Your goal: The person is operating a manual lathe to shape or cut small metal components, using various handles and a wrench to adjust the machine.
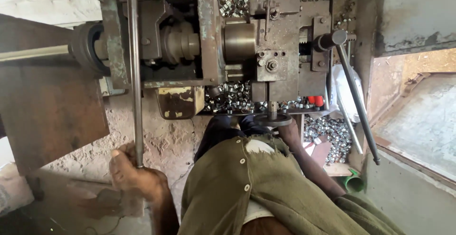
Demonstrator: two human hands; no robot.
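Observation:
A small worn metal lathe fills the upper middle of the head view. My left hand grips the lower end of a long steel lever rod that runs up the machine's left side. My right hand reaches up under the dark round handwheel at the carriage's front; its fingers are mostly hidden there. Several small shiny metal rings lie heaped in the tray beside the carriage. My olive buttoned shirt covers the bottom centre.
A long black handle slants down on the right. More metal rings fill a box at lower right, beside a green cup. A steel bar enters the spindle from the left. Rough concrete floor lies below the machine.

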